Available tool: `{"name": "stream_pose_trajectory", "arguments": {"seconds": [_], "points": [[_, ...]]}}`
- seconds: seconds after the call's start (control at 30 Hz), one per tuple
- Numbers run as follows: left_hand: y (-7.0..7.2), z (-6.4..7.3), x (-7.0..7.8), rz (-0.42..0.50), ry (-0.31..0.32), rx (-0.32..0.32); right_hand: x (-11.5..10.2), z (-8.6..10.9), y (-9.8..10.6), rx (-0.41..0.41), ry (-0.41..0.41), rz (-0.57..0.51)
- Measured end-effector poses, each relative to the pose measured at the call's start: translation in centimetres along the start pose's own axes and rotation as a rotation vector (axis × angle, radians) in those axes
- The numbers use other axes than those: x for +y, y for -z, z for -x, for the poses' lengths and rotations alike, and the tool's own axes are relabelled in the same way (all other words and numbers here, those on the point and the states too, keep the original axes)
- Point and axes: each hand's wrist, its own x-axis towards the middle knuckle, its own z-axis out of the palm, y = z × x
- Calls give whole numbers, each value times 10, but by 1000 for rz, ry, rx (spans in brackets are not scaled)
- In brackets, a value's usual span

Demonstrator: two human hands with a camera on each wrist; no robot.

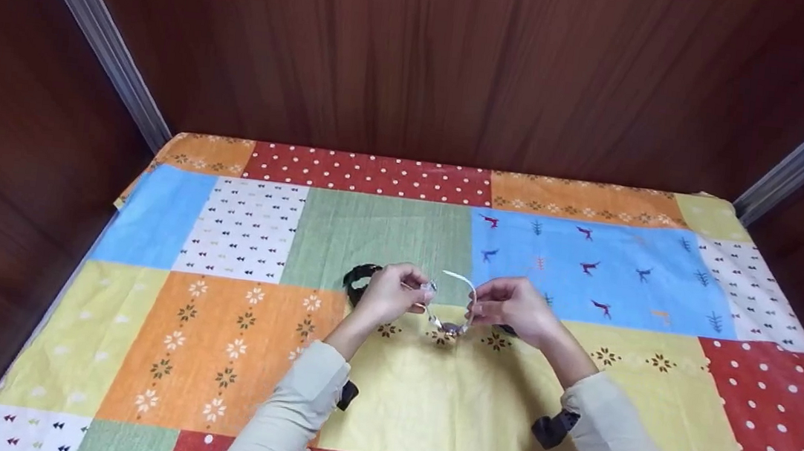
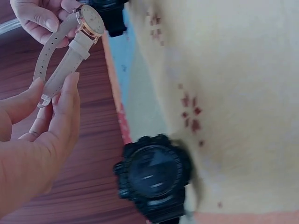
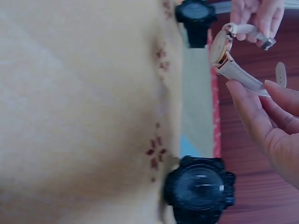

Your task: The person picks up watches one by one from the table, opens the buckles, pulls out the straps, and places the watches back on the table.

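Observation:
A wristwatch (image 1: pixel 449 328) with a pale strap and a rose-gold case hangs between my two hands, its strap curved into a U with the dial lowest. My left hand (image 1: pixel 395 292) pinches the buckle end of the strap (image 2: pixel 70 65) between thumb and fingers. With thumb and fingertips, my right hand (image 1: pixel 518 312) grips the other strap half (image 3: pixel 243 77), whose tip with the holes (image 3: pixel 281 74) sticks up free. One black wristwatch (image 1: pixel 360 281) lies beyond my left hand, partly covered by it. Another black watch (image 3: pixel 198 184) lies by my right hand, mostly hidden in the head view.
A patchwork-print cloth (image 1: pixel 246 358) covers the table. Dark wood panels (image 1: pixel 420 55) stand behind the table and at both sides, with metal strips (image 1: pixel 104 37) at the corners. Black devices (image 1: pixel 554 428) sit at both wrists.

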Motion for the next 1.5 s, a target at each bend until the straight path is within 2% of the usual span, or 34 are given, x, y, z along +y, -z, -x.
{"name": "stream_pose_trajectory", "arguments": {"seconds": [0.2, 0.5, 0.77, 1.13, 1.33, 1.5], "points": [[-5, -3, -11, -19, 50, -3, 11, -5, -1, 4, -46, -10], [-10, -7, -20, -146, 33, 49, 20, -10, -6, 18, -98, -15], [-14, -9, -27, -157, 41, 80, 24, -13, -5, 50, -117, -54], [-13, -11, -29, -184, 62, 91, 24, -15, -8, 73, -150, -28], [-12, -10, -27, -282, 64, 77, 25, -16, -10, 80, -141, -19], [-11, -9, -26, -351, 38, 48, 26, -15, -9, 95, -142, -5]]}}
